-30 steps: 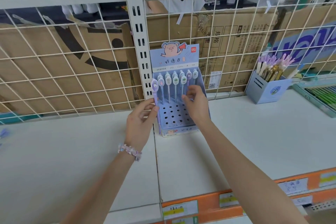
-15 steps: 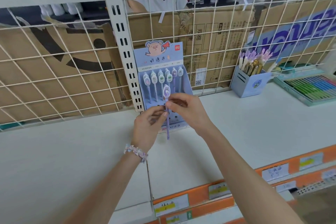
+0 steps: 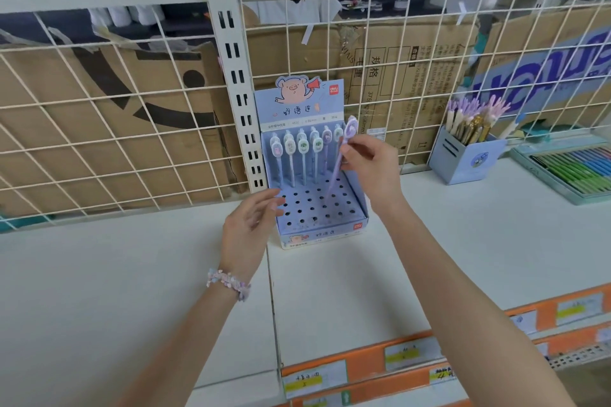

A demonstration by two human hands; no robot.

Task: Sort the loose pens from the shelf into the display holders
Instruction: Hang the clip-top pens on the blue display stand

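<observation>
The lower tip of the lilac plastic pen with the oval charm on top blurs against the holes, so I cannot tell whether it has reached one. The right hand pinches that pen partway down the barrel, thumb and curled fingers closed on it, and the pen leans with its charm up and to the right, over the right side of the pale blue cardboard display holder with the cartoon pig on its backboard. The holder stands on the white shelf against the far wire grid, just right of a slotted metal upright. Its perforated base shows rows of round dark holes; six pens with oval charms stand upright along its far row (their printing is too small to read).

The left hand, a beaded pastel bracelet at the wrist, hangs near the holder's left near corner with fingers loosely spread, holding nothing; whether they touch the card is unclear.

Further right sit a small blue box of purple-topped pens and a teal tray of coloured pens, cut off by the frame edge. Brown cardboard cartons fill the space behind the grid.
</observation>
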